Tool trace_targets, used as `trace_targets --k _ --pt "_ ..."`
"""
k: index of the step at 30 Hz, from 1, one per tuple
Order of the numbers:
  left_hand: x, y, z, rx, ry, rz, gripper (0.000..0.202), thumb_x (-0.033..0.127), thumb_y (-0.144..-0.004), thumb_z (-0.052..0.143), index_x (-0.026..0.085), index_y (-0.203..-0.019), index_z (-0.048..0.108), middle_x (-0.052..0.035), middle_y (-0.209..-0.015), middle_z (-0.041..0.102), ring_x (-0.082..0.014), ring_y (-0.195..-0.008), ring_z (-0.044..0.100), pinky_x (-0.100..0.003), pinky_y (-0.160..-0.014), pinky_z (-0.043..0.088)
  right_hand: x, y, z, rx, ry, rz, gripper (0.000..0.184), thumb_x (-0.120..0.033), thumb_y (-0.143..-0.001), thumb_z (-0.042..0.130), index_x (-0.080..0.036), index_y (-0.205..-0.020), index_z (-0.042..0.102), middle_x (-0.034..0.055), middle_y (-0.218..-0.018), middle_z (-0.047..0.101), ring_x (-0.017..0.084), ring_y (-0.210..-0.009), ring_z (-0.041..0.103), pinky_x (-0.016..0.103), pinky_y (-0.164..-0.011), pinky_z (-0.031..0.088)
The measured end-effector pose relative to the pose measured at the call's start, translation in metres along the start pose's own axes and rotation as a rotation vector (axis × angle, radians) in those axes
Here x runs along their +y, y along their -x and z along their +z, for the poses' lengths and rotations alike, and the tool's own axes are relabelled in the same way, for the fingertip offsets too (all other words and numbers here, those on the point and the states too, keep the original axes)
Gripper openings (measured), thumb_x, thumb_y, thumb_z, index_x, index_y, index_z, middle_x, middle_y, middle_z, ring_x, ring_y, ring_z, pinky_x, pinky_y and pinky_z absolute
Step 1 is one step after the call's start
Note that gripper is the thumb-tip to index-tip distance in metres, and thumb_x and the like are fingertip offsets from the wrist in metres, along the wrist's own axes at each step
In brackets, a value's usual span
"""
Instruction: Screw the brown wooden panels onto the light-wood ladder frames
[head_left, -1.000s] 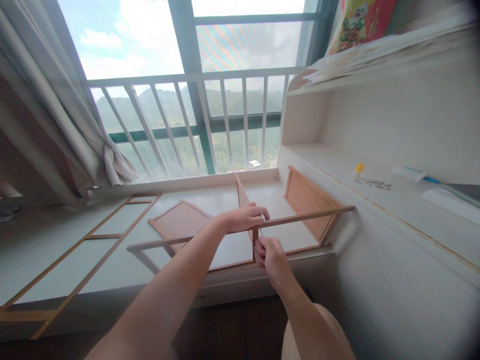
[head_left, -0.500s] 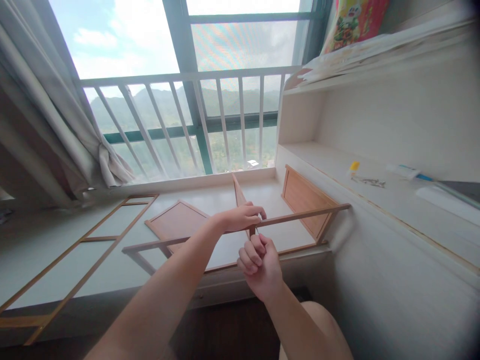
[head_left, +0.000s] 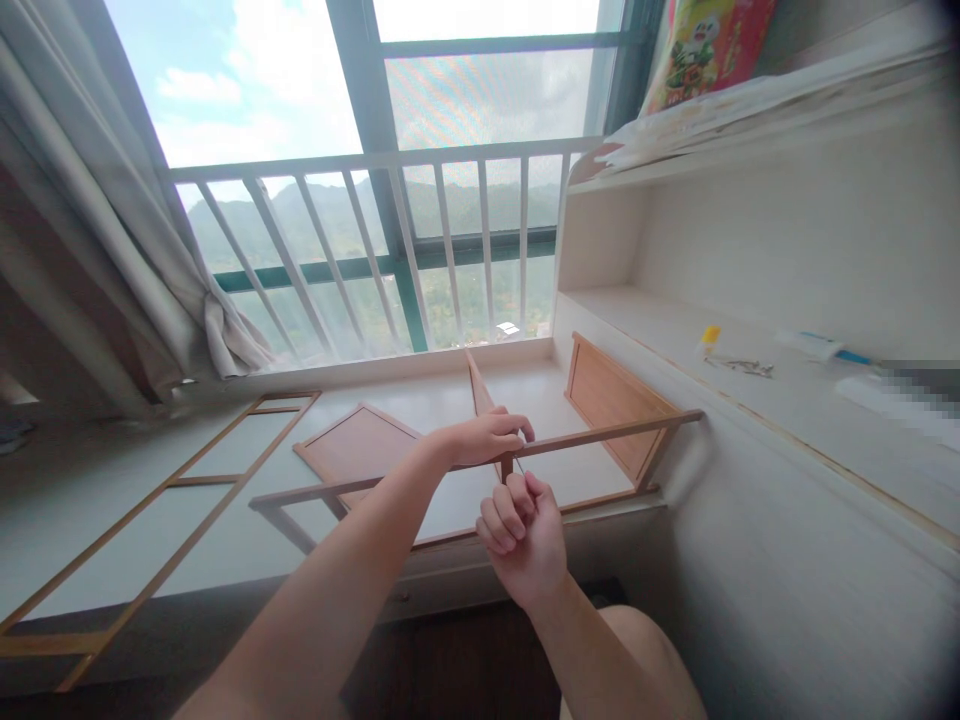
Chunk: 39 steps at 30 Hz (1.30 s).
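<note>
A brown wooden frame with panels stands on the white window ledge, its long front rail running across under my hands. My left hand lies over that rail near an upright joint, fingers curled round it. Just below, my right hand is closed in a pinch on a thin dark tool whose tip meets the frame by the joint. Most of the tool is hidden in my fingers, so its exact kind is unclear. Behind the rail, wooden panels slope up on the right.
A second, ladder-like wooden frame lies flat on the left of the ledge. On the right shelf are a yellow-capped tube and small metal pieces. A curtain hangs at left, beside white window railings.
The view has shifted very slightly. My left hand stays on the rail, and my right hand keeps its pinch just below it with almost no visible movement.
</note>
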<state>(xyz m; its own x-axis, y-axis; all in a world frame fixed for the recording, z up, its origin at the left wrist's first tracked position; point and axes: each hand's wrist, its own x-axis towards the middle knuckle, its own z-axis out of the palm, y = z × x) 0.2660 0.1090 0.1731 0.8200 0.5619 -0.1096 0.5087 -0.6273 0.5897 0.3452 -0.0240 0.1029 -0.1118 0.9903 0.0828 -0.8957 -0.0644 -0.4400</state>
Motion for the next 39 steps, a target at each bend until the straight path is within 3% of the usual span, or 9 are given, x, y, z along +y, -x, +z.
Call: trace_targets --k 5,14,25,39 --pt "-0.001 0.000 0.000 -0.009 0.000 -0.007 0.027 0.029 -0.092 0.042 0.025 -0.111 0.060 -0.0025 -0.098 0.043 -0.0176 -0.101 0.050 -0.033 -0.101 0.037 0.001 0.004 -0.001 -0.005 0.091 0.007 0.040 -0.039 -0.087 0.040 -0.023 -0.053 0.025 -0.0056 -0.040 0.025 0.010 -0.037 0.025 0.024 -0.039 0.020" --pt "-0.004 -0.001 0.000 -0.014 0.007 -0.006 0.028 0.031 -0.091 0.042 0.025 -0.111 0.059 -0.0027 -0.099 0.043 -0.0183 -0.101 0.050 -0.033 -0.101 0.037 -0.008 -0.010 -0.021 0.197 0.562 -0.045 0.038 -0.035 -0.084 0.044 -0.023 -0.051 0.029 -0.0084 -0.037 0.026 0.007 -0.030 0.022 0.021 -0.033 0.015" --pt "-0.002 0.000 0.000 -0.021 0.021 -0.027 0.027 0.032 -0.092 0.042 0.025 -0.112 0.059 -0.0031 -0.101 0.043 -0.0184 -0.103 0.051 -0.033 -0.101 0.038 -0.011 -0.014 -0.031 0.223 0.888 -0.053 0.034 -0.036 -0.084 0.042 -0.023 -0.053 0.032 -0.0075 -0.042 0.026 0.008 -0.038 0.027 0.023 -0.037 0.019" --pt "-0.003 -0.001 0.000 -0.018 0.006 -0.028 0.028 0.033 -0.092 0.043 0.026 -0.112 0.060 -0.0028 -0.101 0.043 -0.0180 -0.100 0.051 -0.034 -0.101 0.038 -0.017 -0.014 -0.040 0.208 0.990 -0.075 0.034 -0.034 -0.083 0.044 -0.023 -0.052 0.037 -0.0053 -0.043 0.033 0.010 -0.042 0.030 0.026 -0.042 0.020"
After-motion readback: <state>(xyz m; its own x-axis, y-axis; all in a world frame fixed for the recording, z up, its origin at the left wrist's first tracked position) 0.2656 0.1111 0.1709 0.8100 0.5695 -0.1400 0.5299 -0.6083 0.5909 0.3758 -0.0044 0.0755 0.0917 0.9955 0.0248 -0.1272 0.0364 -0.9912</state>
